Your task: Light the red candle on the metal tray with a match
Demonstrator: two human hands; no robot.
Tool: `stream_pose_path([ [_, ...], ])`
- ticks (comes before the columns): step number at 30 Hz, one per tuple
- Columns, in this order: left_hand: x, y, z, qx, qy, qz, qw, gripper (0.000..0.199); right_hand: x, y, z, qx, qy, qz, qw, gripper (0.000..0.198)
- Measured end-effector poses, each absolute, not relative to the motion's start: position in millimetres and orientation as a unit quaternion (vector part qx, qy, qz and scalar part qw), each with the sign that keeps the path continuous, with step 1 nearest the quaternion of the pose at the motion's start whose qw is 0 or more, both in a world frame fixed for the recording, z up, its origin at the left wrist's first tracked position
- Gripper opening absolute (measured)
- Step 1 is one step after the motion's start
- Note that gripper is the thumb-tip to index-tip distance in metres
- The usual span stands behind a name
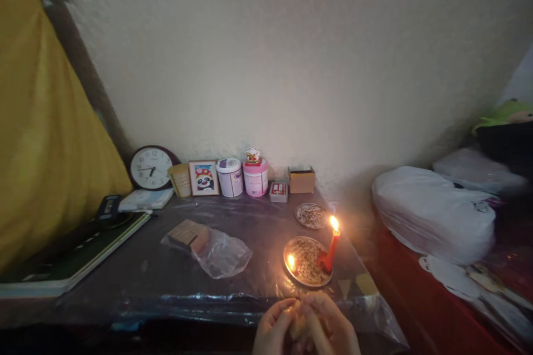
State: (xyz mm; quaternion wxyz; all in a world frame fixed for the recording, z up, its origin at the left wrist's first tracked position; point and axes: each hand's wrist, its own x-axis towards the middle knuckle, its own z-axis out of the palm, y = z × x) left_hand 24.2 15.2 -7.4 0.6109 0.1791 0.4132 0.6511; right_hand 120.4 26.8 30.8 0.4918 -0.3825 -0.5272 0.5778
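My left hand (273, 328) and my right hand (331, 324) meet at the table's front edge, fingers curled together around a small pale object (298, 326) that is mostly hidden between them. Just beyond them sits a patterned metal dish (306, 262) holding a tall lit red candle (331, 251) and a low flame at its left rim. A second, empty patterned dish (311, 215) lies farther back.
A plastic-covered dark table (145, 274) carries a clear bag with a wooden piece (210, 247), books (62, 266) at left, and a clock (150, 167), picture frame (204, 177), jars (230, 177) and small boxes (301, 179) along the wall. White bags (433, 213) lie right.
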Motion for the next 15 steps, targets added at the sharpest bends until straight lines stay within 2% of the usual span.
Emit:
stream_pose_path([
  [3, 27.8, 16.4, -9.2, 0.193, 0.401, 0.657, 0.608, 0.048, 121.4, 28.5, 26.8, -0.351, -0.538, 0.576, 0.505, 0.038],
  [7, 31.0, 15.2, -3.6, 0.284, 0.419, 0.647, 0.569, 0.053, 128.2, 31.9, 29.9, -0.391, -0.536, 0.521, 0.537, 0.031],
  [15, 27.5, 9.3, 15.4, 0.331, 0.461, 0.620, 0.542, 0.056, 134.3, 37.1, 30.8, -0.363, -0.525, 0.588, 0.497, 0.037],
])
